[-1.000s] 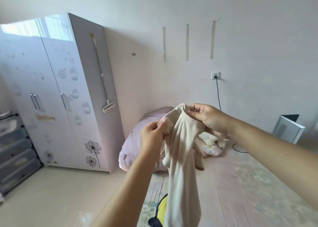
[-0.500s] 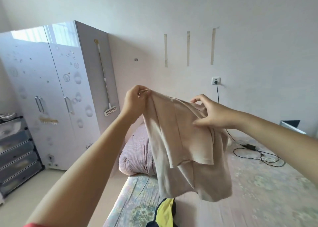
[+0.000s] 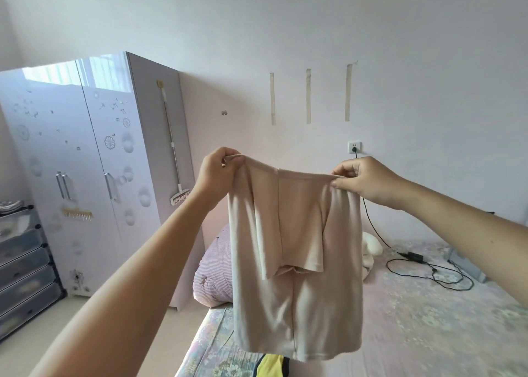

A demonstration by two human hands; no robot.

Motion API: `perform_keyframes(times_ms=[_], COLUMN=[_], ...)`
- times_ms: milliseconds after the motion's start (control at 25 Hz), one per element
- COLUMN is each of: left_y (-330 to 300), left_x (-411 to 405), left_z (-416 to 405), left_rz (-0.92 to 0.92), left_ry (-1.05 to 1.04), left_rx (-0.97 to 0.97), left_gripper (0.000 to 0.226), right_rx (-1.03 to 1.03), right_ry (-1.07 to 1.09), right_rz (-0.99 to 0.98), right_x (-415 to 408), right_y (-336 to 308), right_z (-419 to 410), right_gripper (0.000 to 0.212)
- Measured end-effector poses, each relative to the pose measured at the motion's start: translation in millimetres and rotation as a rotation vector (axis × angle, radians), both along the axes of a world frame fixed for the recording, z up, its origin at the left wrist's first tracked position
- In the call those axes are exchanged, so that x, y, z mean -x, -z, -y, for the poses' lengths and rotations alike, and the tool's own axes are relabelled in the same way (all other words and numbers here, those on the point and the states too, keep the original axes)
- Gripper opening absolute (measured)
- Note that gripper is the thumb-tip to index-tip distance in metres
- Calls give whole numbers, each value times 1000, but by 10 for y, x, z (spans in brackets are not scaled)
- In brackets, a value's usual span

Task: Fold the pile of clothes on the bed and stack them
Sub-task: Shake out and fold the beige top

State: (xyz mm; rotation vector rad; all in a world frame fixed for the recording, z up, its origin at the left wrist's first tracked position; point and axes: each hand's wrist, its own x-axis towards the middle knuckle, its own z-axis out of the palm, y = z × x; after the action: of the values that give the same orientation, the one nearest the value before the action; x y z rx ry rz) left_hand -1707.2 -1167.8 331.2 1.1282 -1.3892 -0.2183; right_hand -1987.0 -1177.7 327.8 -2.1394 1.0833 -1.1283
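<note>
Left hand (image 3: 218,173) and right hand (image 3: 368,181) each pinch a top corner of the beige garment (image 3: 294,251), letting it hang flat for folding above the bed (image 3: 414,319).

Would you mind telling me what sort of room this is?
Most likely a bedroom: a bed with a floral sheet, a rolled striped quilt at its head, and a tall two-door wardrobe beside it.

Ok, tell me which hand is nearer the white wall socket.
Right. The right hand pinches the beige garment's top corner just below the white wall socket; the left hand grips the opposite corner, farther left.
</note>
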Motion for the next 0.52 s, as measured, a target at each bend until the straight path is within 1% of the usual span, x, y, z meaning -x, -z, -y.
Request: perform_keyframes(times_ms=[80,160,240,320,440,520], left_y=[10,9,-7,-31,-30,-15], left_x=[45,140,243,315,353,342], left_z=[-4,-28,-59,-84,-132,-162], left_rz=[-88,-196,-231,-230,-211,-207], left_ry=[56,153,238,308,369,404], left_rx=[-49,-86,-104,-124,-150,-173], left_gripper=[5,9,13,14,14,14], right_rx=[-136,-327,-461,-471,-406,-364], right_ry=[-107,-226,-291,-294,-293,-291], right_rz=[28,-64,-146,-108,45,95], right_x=[-51,-112,-187,-260,-343,-374], right_y=[-12,10,62,110,115,108], right_z=[-25,-49,-73,-77,-86,-88], right_gripper=[15,21,26,22,15,15])
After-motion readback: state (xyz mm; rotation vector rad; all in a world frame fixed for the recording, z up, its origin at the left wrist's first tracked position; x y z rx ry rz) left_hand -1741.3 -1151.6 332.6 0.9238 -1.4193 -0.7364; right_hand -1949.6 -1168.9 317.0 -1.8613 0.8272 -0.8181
